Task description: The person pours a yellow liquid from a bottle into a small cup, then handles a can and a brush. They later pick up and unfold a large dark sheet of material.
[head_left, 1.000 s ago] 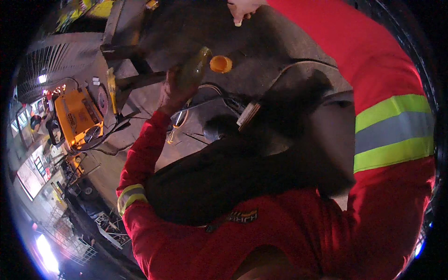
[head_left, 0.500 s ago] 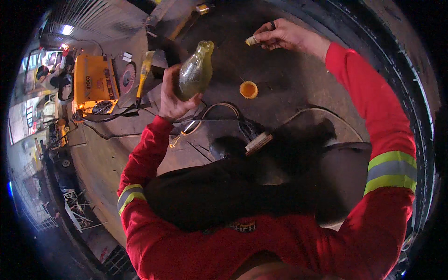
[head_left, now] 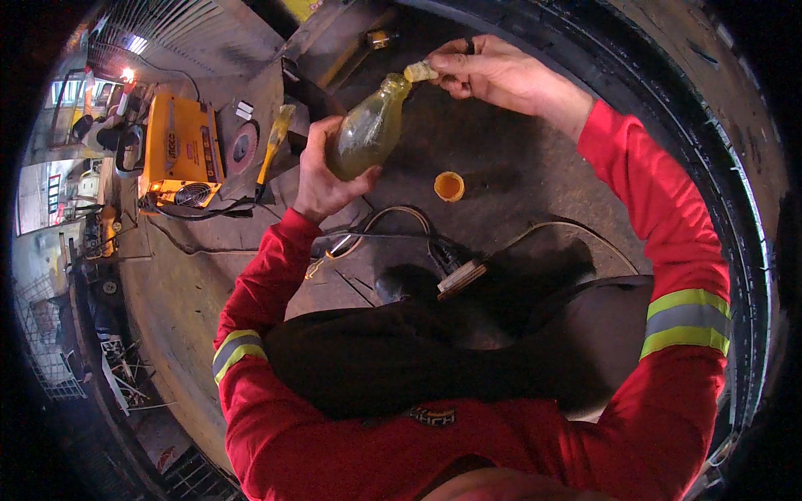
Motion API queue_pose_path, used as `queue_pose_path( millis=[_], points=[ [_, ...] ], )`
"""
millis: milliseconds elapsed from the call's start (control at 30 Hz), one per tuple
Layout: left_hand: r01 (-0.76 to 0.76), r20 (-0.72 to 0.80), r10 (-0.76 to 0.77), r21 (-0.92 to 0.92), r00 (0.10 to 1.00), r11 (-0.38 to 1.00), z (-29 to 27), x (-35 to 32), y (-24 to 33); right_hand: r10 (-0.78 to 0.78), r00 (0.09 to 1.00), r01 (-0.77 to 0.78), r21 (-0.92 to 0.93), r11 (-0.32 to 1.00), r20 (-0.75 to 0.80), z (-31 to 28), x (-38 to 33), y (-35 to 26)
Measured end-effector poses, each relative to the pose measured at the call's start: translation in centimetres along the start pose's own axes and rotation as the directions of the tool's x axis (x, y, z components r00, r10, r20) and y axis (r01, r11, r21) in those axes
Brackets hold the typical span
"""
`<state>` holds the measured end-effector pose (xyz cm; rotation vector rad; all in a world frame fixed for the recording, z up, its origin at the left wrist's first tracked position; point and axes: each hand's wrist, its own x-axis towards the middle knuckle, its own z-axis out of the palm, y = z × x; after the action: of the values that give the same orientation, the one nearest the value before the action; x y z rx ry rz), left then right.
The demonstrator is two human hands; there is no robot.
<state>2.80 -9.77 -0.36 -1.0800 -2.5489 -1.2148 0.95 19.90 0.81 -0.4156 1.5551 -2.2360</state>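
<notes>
Bottle (head_left: 365, 134) — yellow-green, translucent, tilted | left grip (head_left: 324, 182) clasping it | right grip (head_left: 491, 77) pinching pale stub (head_left: 420, 72) near mouth (head_left: 396, 82)

We find the widest passage over the open floor (head_left: 543, 171) between the orange cup (head_left: 449, 186) and the right sleeve (head_left: 660, 192). A narrower lane separates the cup from the bottle (head_left: 368, 138) gripped by the left hand (head_left: 330, 171). At the bottle's mouth, we see the pale stopper (head_left: 420, 72) in the right hand (head_left: 497, 75) leave little or no gap. Nearer the body, a looped cable (head_left: 393, 209), a power strip (head_left: 461, 278) and the dark-clad legs (head_left: 376, 351) obstruct low movement. Leftward, we note a yellow-handled tool (head_left: 274, 150), a disc (head_left: 242, 149) and an orange machine (head_left: 180, 146) closing the side.
</notes>
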Motion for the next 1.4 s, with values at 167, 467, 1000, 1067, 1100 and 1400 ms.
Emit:
queue_pose_path(
  millis=[167, 467, 1000, 1067, 1100, 1400],
  points=[
    [-0.026, 0.004, 0.026, 0.083, 1.0, 0.996, -0.2, 0.6, 0.2, -0.03, 0.998, 0.016, -0.216, 0.976, -0.059, 0.1, -0.2, -1.3],
    [-0.027, 0.075, 0.015, 0.167, 0.997, 0.986, -0.9, 1.2, 0.3, -0.153, 0.975, -0.006, -0.71, 0.704, -0.161, 1.1, -0.1, -2.7],
    [0.053, 0.066, -0.073, 0.258, 0.995, 0.965, -1.9, 2.8, 1.3, -0.433, 0.857, 0.003, -0.837, 0.548, -0.28, 3.4, -0.4, 0.8],
    [0.053, 0.066, -0.072, 0.255, 0.995, 0.965, -2.0, 3.0, 1.2, -0.431, 0.856, 0.027, -0.809, 0.588, -0.285, 3.5, -0.4, 1.3],
    [0.046, 0.064, -0.065, 0.264, 0.996, 0.963, -2.1, 3.1, 1.1, -0.433, 0.856, 0.046, -0.795, 0.605, -0.281, 3.5, -0.3, 1.5],
    [0.09, 0.098, -0.125, 0.307, 0.987, 0.947, -2.5, 4.1, 1.5, -0.361, 0.877, 0.057, -0.676, 0.735, -0.318, 2.4, 0.7, 3.3]
  ],
)
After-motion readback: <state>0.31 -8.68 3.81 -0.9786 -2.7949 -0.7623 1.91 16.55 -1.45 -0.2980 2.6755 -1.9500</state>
